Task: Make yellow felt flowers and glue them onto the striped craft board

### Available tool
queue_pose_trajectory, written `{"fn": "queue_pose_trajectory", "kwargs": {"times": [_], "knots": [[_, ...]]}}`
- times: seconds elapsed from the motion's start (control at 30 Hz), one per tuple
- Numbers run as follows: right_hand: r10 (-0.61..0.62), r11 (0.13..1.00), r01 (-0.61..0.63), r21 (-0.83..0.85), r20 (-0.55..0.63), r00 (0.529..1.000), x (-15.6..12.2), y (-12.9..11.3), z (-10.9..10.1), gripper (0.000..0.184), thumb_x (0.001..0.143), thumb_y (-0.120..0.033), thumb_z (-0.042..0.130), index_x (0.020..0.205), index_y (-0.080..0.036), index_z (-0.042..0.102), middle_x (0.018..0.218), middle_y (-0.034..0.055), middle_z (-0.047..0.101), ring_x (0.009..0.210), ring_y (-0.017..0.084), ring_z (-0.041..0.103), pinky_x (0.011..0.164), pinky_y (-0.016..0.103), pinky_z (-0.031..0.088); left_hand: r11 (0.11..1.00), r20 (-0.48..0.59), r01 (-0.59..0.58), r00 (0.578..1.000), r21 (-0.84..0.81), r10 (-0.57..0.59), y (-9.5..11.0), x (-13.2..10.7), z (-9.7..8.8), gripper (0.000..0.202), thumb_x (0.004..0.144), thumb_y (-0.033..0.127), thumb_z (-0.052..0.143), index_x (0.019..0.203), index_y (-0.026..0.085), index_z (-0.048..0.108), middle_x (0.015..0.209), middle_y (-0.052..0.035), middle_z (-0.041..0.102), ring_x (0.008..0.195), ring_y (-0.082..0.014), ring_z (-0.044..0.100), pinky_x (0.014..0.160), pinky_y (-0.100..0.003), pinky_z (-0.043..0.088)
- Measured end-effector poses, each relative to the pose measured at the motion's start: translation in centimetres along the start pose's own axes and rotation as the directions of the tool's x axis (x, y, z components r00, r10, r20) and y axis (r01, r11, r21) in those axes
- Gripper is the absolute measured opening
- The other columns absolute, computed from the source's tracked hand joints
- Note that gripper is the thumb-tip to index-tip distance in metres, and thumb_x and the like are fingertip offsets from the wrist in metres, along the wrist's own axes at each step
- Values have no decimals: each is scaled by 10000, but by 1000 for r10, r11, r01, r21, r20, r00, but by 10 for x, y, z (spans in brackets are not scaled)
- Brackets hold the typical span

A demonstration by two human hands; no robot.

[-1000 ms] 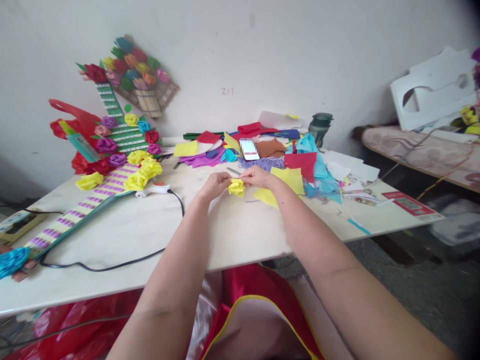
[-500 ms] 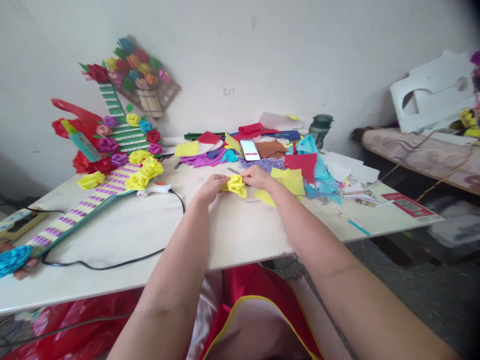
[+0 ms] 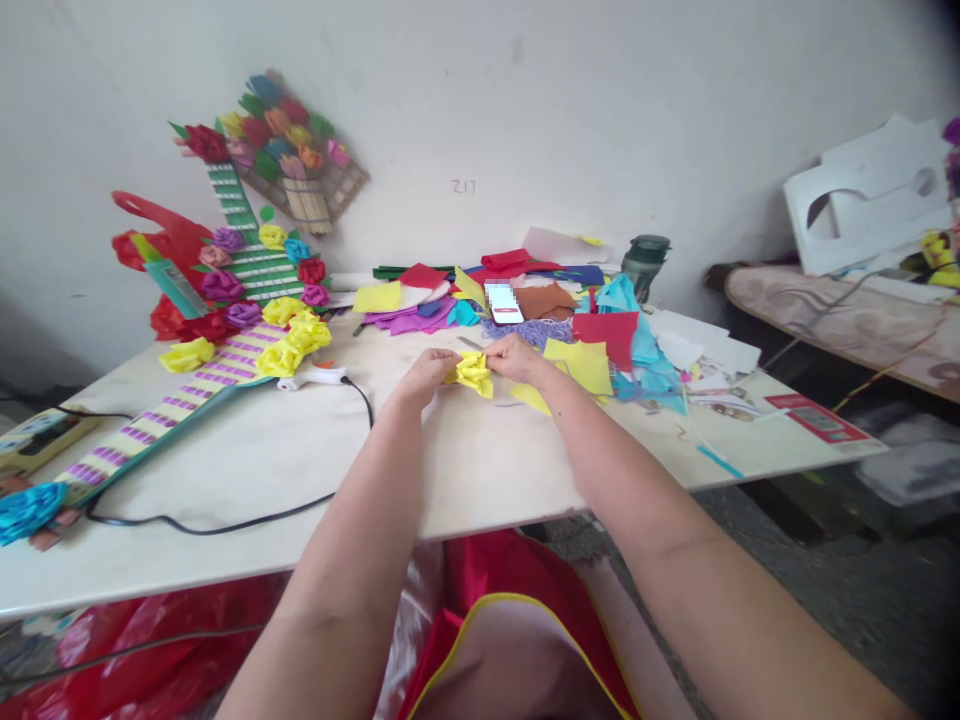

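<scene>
We hold the yellow paper flower (image 3: 474, 372) between both hands just above the table (image 3: 465, 470), near its middle: the left hand (image 3: 426, 370) is closed on its left side and the right hand (image 3: 516, 357) pinches its upper right edge. It seems to us that the step is the shaping of the petals, so the next move asks for small, gentle pulls that do not tear the paper. The white glue gun (image 3: 315, 377) lies near on the left, apart from the hands.
</scene>
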State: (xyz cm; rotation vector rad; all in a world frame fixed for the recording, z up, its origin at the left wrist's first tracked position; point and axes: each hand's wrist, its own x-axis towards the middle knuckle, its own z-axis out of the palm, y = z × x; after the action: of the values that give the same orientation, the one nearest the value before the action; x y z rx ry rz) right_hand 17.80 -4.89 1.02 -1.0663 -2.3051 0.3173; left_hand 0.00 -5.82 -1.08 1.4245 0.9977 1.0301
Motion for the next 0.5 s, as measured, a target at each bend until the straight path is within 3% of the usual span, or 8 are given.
{"fn": "queue_pose_trajectory", "kwargs": {"times": [0.17, 0.27, 0.4, 0.5], "knots": [[13, 999, -14, -36, -14, 1000, -1, 0, -3, 252, 687, -173, 441, 679, -129, 689, 522, -23, 525, 523, 69, 405, 499, 194, 242, 996, -69, 48, 996, -70, -52, 3, 1, 3, 273, 607, 358, 596, 742, 121, 602, 694, -39, 592, 656, -146, 561, 594, -265, 471], [39, 998, -41, -57, -43, 998, 0, 3, -3, 278, 702, -174, 454, 791, -161, 717, 629, 1, 640, 582, 92, 494, 528, 193, 293, 992, -50, 30, 998, -120, -36, 5, 1, 1, 388, 634, 459, 585, 838, 129, 596, 809, -67, 611, 738, -176, 582, 625, -298, 486], [39, 997, -45, -57, -109, 993, 1, 7, 0, 281, 730, -232, 489, 903, -202, 708, 801, 30, 704, 685, 126, 583, 586, 203, 360, 999, -29, -50, 998, -5, 50, 7, -4, -2, 436, 667, 503, 571, 952, 174, 575, 936, -67, 607, 842, -188, 577, 696, -306, 465], [24, 996, -37, -83, -143, 989, 2, 8, 0, 263, 751, -281, 502, 903, -217, 707, 846, 35, 707, 736, 142, 611, 622, 214, 388, 975, -73, -193, 977, 109, 202, 11, -8, -1, 464, 656, 449, 619, 1049, 207, 561, 1147, -74, 546, 1004, -206, 522, 810, -310, 420]]}}
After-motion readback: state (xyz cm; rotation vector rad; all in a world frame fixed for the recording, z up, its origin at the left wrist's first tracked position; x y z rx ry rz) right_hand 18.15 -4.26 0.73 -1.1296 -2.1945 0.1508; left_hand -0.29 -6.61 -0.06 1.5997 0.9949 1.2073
